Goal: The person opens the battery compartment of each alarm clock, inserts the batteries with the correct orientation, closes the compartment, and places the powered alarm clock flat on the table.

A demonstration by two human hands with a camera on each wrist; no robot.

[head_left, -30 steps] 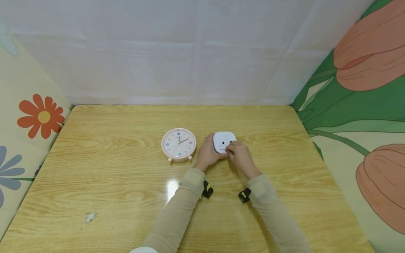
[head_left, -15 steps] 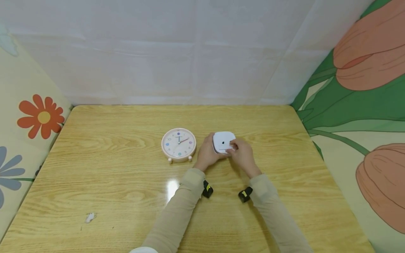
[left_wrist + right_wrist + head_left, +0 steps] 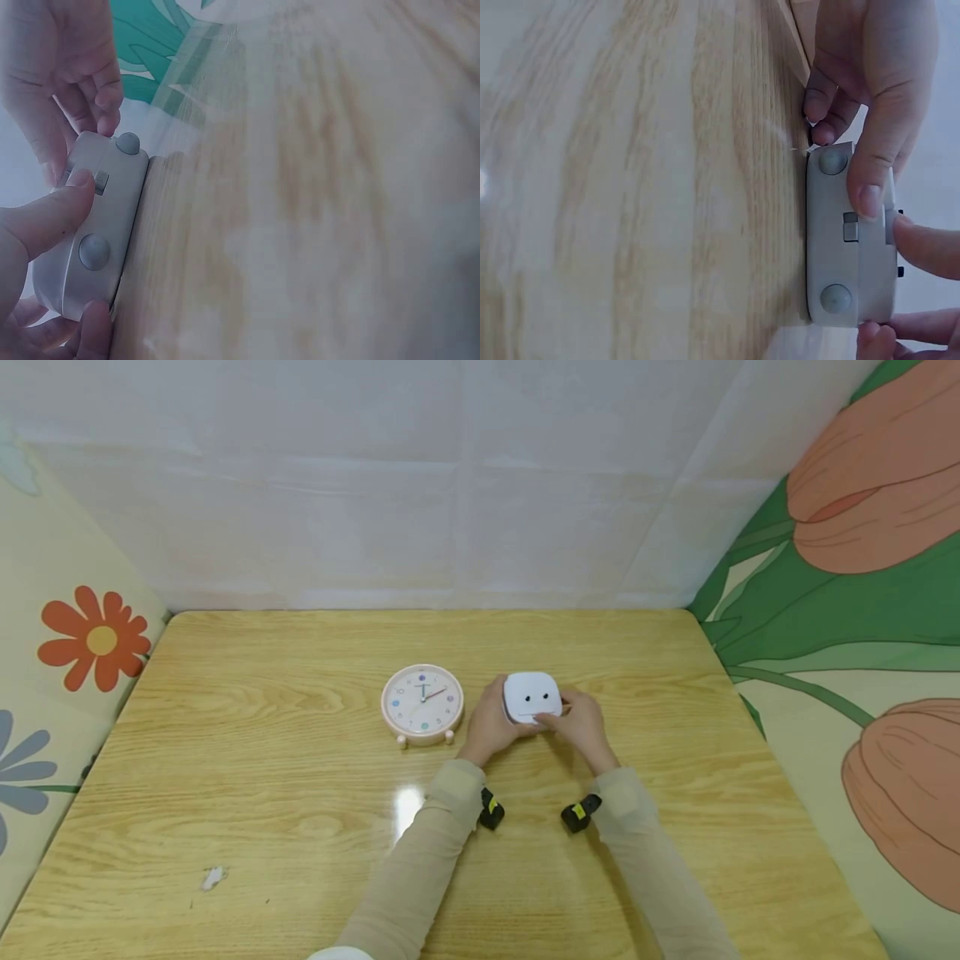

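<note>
A small white alarm clock (image 3: 531,685) lies back up on the table, two black knobs and a seam showing. Two round feet (image 3: 835,298) and a slide switch (image 3: 850,228) are on its near side. My left hand (image 3: 491,722) grips its left end, thumb beside the switch in the left wrist view, fingers curled round the end. From the other end, my right hand (image 3: 583,727) holds it, thumb on the back's near edge and fingertips against the right side. The clock's dial is hidden underneath.
A round pink alarm clock (image 3: 423,703) lies face up to the left, its feet toward me. The wooden table (image 3: 300,793) has a white chipped patch (image 3: 214,877) at the near left. A white cloth (image 3: 420,527) hangs behind the far edge.
My right hand's fingers have moved from the back of the white clock to its right side, uncovering both knobs; the thumb stays at the near edge. The left hand holds still.
</note>
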